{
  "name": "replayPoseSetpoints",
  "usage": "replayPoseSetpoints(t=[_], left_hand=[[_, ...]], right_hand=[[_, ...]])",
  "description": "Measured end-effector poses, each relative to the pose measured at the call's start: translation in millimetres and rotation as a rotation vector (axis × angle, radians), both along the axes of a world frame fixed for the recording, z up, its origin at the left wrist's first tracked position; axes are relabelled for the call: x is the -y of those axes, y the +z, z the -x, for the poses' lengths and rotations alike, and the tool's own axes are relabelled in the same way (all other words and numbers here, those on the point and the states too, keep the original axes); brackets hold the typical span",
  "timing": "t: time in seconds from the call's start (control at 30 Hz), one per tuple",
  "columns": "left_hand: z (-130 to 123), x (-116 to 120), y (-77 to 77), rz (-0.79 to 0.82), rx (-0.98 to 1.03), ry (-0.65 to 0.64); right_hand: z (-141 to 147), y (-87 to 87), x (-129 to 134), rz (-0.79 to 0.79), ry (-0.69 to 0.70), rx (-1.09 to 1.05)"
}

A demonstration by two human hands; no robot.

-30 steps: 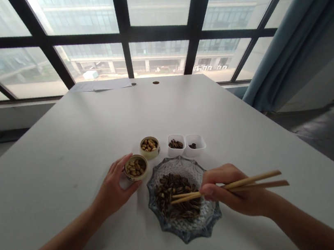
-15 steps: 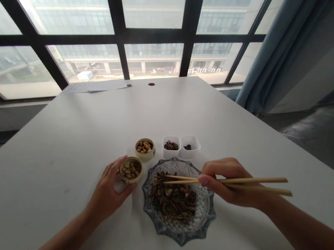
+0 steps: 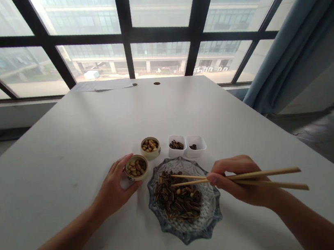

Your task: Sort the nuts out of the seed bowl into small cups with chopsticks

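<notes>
My left hand [image 3: 113, 189] grips the side of a small round bowl [image 3: 136, 167] of what look like peanuts, thumb in front and fingers behind. My right hand [image 3: 240, 181] is closed round a pair of wooden chopsticks [image 3: 264, 174]. Their tips are slightly apart over the dark striped seeds [image 3: 179, 200], which look like sunflower seeds, in a scalloped glass bowl [image 3: 213, 218]. I cannot make out anything pinched between the tips. Some paler pieces lie among the seeds.
A second round bowl [image 3: 150, 148] with light brown nuts stands just behind the held one. Two joined white square cups stand behind the glass bowl: the left cup [image 3: 176, 145] holds striped seeds, the right cup [image 3: 197, 145] a few dark pieces. Papers [image 3: 108, 85] lie at the table's far edge.
The whole view has shifted slightly, so everything sits a little further right. The chopstick tips stay over the seeds, and the left hand keeps its hold on the small bowl.
</notes>
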State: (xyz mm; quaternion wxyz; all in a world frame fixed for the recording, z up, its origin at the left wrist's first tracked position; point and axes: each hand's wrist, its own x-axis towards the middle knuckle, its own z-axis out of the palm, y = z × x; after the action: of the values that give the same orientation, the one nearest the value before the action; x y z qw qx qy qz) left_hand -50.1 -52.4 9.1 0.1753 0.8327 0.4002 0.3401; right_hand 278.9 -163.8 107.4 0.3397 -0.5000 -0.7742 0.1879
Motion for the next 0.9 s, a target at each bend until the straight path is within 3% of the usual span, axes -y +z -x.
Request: replayPoseSetpoints(t=[0.43,0.53,0.73,0.9], left_hand=[[0,1,2.5,0.014,0.004,0.001],[0,1,1.5,0.012,0.001,-0.001],[0,0,1.4,0.006,0.009,-0.001],[0,0,2.0,0.001,0.001,-0.008]], right_hand=[[5,-5.2,-2,0.006,0.021,-0.083],[2,-8.6,-4,0.083,-0.023,-0.245],[-10,-17.0,-22,0.292,-0.306,-0.807],[-16,-18.1,-32,0.365,-0.351,-0.944]])
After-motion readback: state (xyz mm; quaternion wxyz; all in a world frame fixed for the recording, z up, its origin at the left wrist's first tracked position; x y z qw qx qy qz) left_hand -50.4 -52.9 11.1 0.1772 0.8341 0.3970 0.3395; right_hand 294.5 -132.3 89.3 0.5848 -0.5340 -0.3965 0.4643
